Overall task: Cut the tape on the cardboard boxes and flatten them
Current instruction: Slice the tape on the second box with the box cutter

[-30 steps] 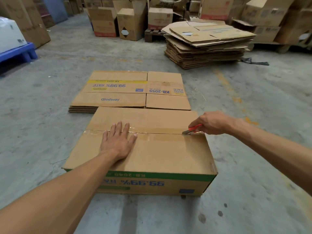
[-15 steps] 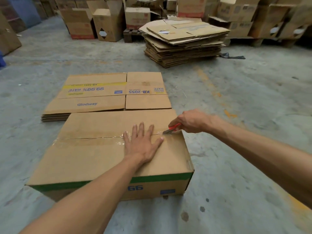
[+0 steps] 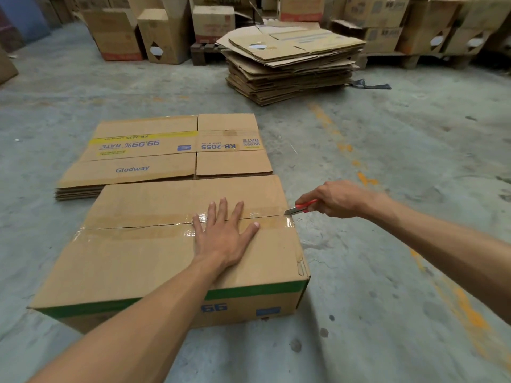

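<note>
A closed cardboard box [image 3: 143,261] with a green stripe lies on the concrete floor in front of me. Clear tape [image 3: 143,226] runs along its top seam from left to right. My left hand [image 3: 224,236] presses flat on the lid, fingers spread across the seam. My right hand [image 3: 336,199] grips a red utility knife [image 3: 301,208]; its blade tip sits at the right end of the taped seam, at the box's edge.
A low stack of flattened boxes [image 3: 166,153] lies just behind the box. Farther back stands a taller pile of flattened cardboard [image 3: 293,64], with upright boxes [image 3: 163,34] and pallets along the rear. Bare concrete floor [image 3: 387,244] stretches to the right.
My left hand slid rightward along the lid across the seam. The knife stays at the right end of the tape, now at the box's edge. My view swung to the right.
</note>
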